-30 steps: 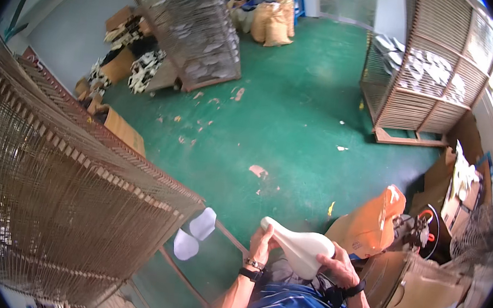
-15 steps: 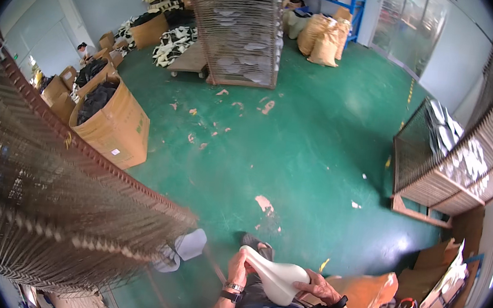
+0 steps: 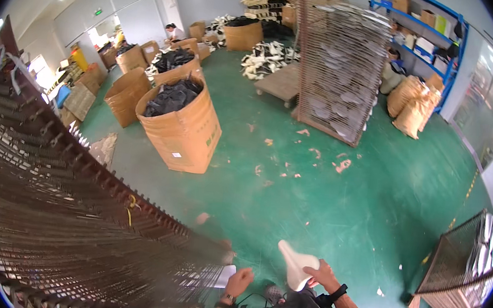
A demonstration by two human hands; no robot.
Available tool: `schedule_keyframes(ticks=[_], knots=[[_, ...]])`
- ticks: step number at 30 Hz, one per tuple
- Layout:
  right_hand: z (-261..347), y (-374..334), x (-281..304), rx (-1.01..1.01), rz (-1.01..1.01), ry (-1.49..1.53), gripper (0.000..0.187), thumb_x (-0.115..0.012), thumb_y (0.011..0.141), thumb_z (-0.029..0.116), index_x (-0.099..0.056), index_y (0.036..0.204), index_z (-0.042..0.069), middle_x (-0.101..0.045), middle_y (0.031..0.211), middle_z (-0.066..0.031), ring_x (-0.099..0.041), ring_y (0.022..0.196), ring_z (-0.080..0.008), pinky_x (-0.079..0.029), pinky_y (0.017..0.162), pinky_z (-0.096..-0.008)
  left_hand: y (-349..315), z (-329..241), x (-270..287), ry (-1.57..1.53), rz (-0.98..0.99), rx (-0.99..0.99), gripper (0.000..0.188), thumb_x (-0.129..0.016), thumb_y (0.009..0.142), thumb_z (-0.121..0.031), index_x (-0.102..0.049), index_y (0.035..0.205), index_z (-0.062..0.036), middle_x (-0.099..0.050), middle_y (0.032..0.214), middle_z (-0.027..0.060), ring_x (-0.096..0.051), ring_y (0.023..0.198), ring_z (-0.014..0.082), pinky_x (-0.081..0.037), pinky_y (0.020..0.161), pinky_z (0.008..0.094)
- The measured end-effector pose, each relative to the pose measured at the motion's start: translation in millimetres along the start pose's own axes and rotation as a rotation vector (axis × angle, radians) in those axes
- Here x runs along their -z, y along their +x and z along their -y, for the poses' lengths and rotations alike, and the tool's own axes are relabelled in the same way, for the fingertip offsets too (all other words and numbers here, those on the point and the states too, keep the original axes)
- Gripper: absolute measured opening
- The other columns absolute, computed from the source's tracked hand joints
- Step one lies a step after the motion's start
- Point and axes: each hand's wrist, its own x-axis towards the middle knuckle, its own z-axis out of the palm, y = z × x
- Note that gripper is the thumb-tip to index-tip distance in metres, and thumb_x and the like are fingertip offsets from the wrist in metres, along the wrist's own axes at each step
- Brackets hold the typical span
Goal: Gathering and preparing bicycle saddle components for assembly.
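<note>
My right hand (image 3: 322, 275) grips the wide end of a white bicycle saddle piece (image 3: 295, 264). Its narrow nose points up and away to the left, over the floor. My left hand (image 3: 240, 281) is off the saddle piece, its fingers curled in with nothing visible in them. Close beside that hand is the end of a tall wire rack (image 3: 186, 268) on the left, where a white sheet-like piece (image 3: 225, 277) shows at the lower shelves. The inner side of my left fingers is hidden.
A large carton of dark pieces (image 3: 186, 129) stands ahead left. Beyond it are a flat trolley (image 3: 281, 84) and a tall loaded rack (image 3: 339, 73). Tan sacks (image 3: 413, 108) lean near blue shelving (image 3: 419, 28). A lower rack (image 3: 457, 266) stands right. Scraps (image 3: 343, 165) litter the green floor.
My left hand has let go of the saddle piece and moved apart from it, while my right hand keeps hold. The view has swung left, toward the near rack and cartons.
</note>
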Motion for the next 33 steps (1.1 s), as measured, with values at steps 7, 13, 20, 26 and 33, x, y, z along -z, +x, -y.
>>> schedule_keyframes(ticks=[7,13,20,26,33], knots=[[37.8,149.0,-62.9,-0.061,0.438,-0.367,0.062,-0.078,0.081,0.053,-0.066,0.1,-0.005,-0.067,0.072,-0.008,-0.062,0.049,-0.0167,-0.049,0.042,-0.0295,-69.5,134.3,-11.4,0.697,-0.102,0.038,0.041,-0.065,0.093,-0.043,-0.067,0.109,-0.0057,-0.07,0.099,0.0182,-0.069,0.09,0.0318,-0.055,0.078,0.0467],[96.6,274.3,-107.0,-0.107,0.753,-0.464,0.051,-0.074,0.08,0.049,-0.065,0.07,0.0,-0.057,0.057,-0.0063,-0.057,0.046,-0.0192,-0.051,0.041,-0.035,26.9,70.2,-48.3,-0.25,-0.407,0.762,0.04,-0.072,0.092,-0.033,-0.059,0.111,-0.0009,-0.063,0.112,0.0171,-0.064,0.094,0.0307,-0.055,0.078,0.0425],[210.1,453.9,-103.9,-0.038,1.106,-0.265,0.044,-0.067,0.087,0.056,-0.072,0.09,0.012,-0.059,0.07,-0.0001,-0.058,0.057,-0.0115,-0.046,0.045,-0.0319,132.6,-61.0,-31.0,-0.61,-0.496,0.864,0.04,-0.065,0.095,-0.028,-0.052,0.123,-0.0019,-0.055,0.126,0.0173,-0.059,0.107,0.0325,-0.053,0.086,0.0454],[499.1,644.3,-65.5,0.372,0.607,0.874,0.047,-0.058,0.101,0.044,-0.055,0.13,0.008,-0.063,0.124,-0.0111,-0.064,0.109,-0.0247,-0.058,0.09,-0.0481,131.3,-100.9,-38.8,-0.839,-0.601,0.957,0.043,-0.059,0.098,-0.023,-0.045,0.133,-0.0027,-0.049,0.137,0.0173,-0.055,0.118,0.0341,-0.052,0.093,0.0479],[528.3,522.5,-97.9,0.494,0.639,0.22,0.055,-0.065,0.1,0.027,-0.047,0.145,0.001,-0.071,0.116,-0.009,-0.068,0.094,-0.0159,-0.059,0.079,-0.0336,59.6,-107.3,-93.3,-1.101,-0.772,1.052,0.048,-0.052,0.102,-0.018,-0.038,0.145,-0.0036,-0.042,0.151,0.0174,-0.05,0.13,0.036,-0.05,0.101,0.0508]])
